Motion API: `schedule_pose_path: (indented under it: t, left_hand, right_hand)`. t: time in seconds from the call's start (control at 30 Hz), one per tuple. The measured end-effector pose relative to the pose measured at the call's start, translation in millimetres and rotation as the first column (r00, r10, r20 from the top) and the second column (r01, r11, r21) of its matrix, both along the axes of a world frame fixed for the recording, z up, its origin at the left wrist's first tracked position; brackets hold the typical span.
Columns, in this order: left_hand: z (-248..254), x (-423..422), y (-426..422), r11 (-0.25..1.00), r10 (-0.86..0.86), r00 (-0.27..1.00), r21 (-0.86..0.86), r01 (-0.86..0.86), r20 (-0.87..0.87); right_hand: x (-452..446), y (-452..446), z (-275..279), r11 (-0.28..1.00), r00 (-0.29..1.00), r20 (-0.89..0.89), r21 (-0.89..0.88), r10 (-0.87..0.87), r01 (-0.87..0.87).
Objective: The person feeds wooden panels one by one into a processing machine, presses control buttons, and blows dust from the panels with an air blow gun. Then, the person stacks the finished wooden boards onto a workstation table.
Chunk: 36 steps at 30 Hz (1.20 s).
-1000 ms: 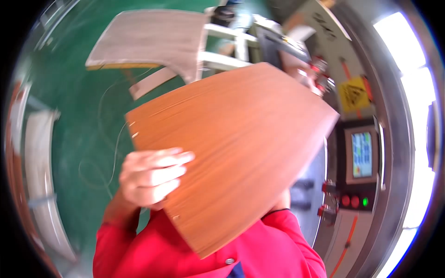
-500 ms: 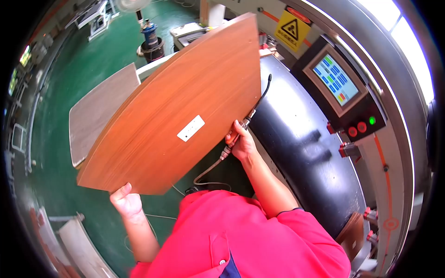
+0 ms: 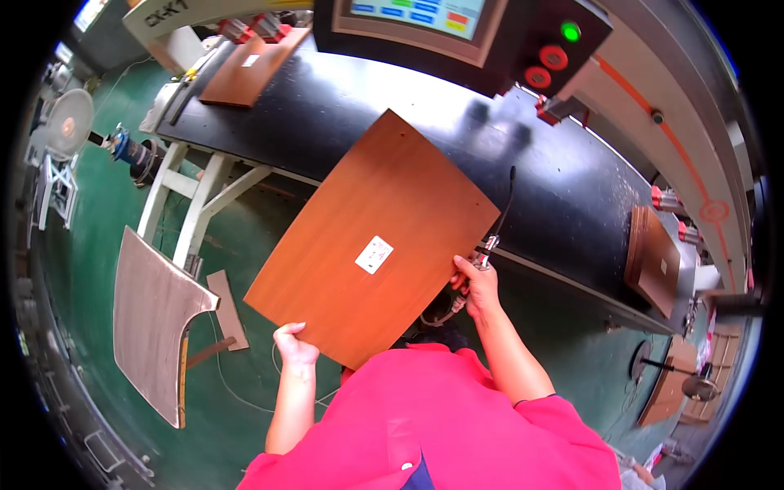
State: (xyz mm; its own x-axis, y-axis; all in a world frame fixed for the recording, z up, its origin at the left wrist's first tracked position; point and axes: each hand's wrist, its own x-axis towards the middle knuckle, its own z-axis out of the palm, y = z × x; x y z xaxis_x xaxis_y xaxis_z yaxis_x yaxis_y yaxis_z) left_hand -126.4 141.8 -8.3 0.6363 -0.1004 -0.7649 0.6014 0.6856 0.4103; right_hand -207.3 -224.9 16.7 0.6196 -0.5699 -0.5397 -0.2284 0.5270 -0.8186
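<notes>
A brown wood-grain panel (image 3: pixel 327 269) with a white label (image 3: pixel 374 255) is tilted in front of my body, over the near edge of the black worktable (image 3: pixel 335 98). My left hand (image 3: pixel 296 343) grips its lower left edge, thumb on the face and fingers partly hidden below. At the lower right edge, my right hand (image 3: pixel 477 284) is closed around the panel and an air tool (image 3: pixel 488 245) with a thin dark nozzle and a hose.
Brown panels lie at the table's left end (image 3: pixel 251 69) and right end (image 3: pixel 653 261). A control screen (image 3: pixel 425 12) with buttons overhangs the table. A grey curved panel (image 3: pixel 155 327) stands at the left, near a fan (image 3: pixel 69 122).
The view has swung right toward the table. The panel has turned and now shows its labelled face more squarely. Both hands still hold it; the right hand came into sight after the earliest frame.
</notes>
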Motion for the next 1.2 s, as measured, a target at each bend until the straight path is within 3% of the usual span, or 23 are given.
schedule_pose_path:
  t: [0.27,0.33,0.47,0.53,0.67,0.8,0.87,0.9,0.93,1.0,1.03,1.07,1.1,1.2]
  left_hand:
    - [-45,-29,-124,0.989,-0.133,0.978,0.037,0.141,-0.159]
    - [-49,-42,-146,0.99,-0.138,0.977,-0.022,0.136,-0.161]
    - [-56,-66,-176,0.993,-0.11,0.964,0.016,0.117,-0.241]
    - [-51,-76,-188,0.991,-0.111,0.973,-0.094,0.093,-0.203]
    - [-74,-88,-204,0.998,-0.042,0.944,-0.062,0.022,-0.329]
    - [-70,-91,-234,0.992,0.003,0.96,-0.121,-0.039,-0.28]
    - [-62,-93,-262,0.981,-0.043,0.971,-0.193,-0.003,-0.235]
    - [-69,-91,-269,0.949,-0.121,0.98,-0.307,0.068,-0.157]
    - [-75,-93,-280,0.953,-0.194,0.976,-0.256,0.164,-0.095]
    - [-78,-85,-298,0.943,-0.309,0.95,-0.115,0.312,0.037]
    - [-62,-80,-303,0.885,-0.465,0.885,0.044,0.463,0.026]
    - [-45,-81,-310,0.791,-0.579,0.815,0.261,0.554,0.022]
    - [-42,-76,-313,0.673,-0.685,0.729,0.369,0.641,-0.016]
    - [-54,-62,-309,0.318,-0.894,0.437,0.552,0.771,-0.095]
  right_hand:
    - [-77,-99,-31,0.988,0.976,-0.165,-0.095,-0.139,0.125]
    - [-81,-122,-33,0.987,0.977,-0.17,-0.118,-0.131,0.112]
    - [-90,-149,-33,0.987,0.979,-0.161,-0.126,-0.122,0.103]
    - [-95,-151,-39,0.988,0.984,-0.143,-0.12,-0.11,0.093]
    - [-109,-152,-35,0.991,0.982,-0.182,-0.133,-0.051,0.027]
    - [-127,-161,-32,0.989,0.964,-0.258,-0.108,0.067,-0.098]
    - [-131,-167,-7,0.99,0.958,-0.255,-0.021,0.13,-0.14]
    - [-133,-171,4,0.988,0.955,-0.255,0.019,0.15,-0.15]
    - [-139,-177,9,0.972,0.95,-0.209,0.049,0.234,-0.229]
    - [-146,-182,16,0.972,0.943,-0.241,0.005,0.231,-0.237]
    - [-146,-181,21,0.944,0.91,-0.298,-0.07,0.288,-0.322]
    - [-148,-182,28,0.905,0.871,-0.363,-0.141,0.33,-0.401]
    - [-154,-182,35,0.859,0.83,-0.435,-0.204,0.349,-0.469]
    - [-152,-174,52,0.718,0.711,-0.551,-0.263,0.437,-0.645]
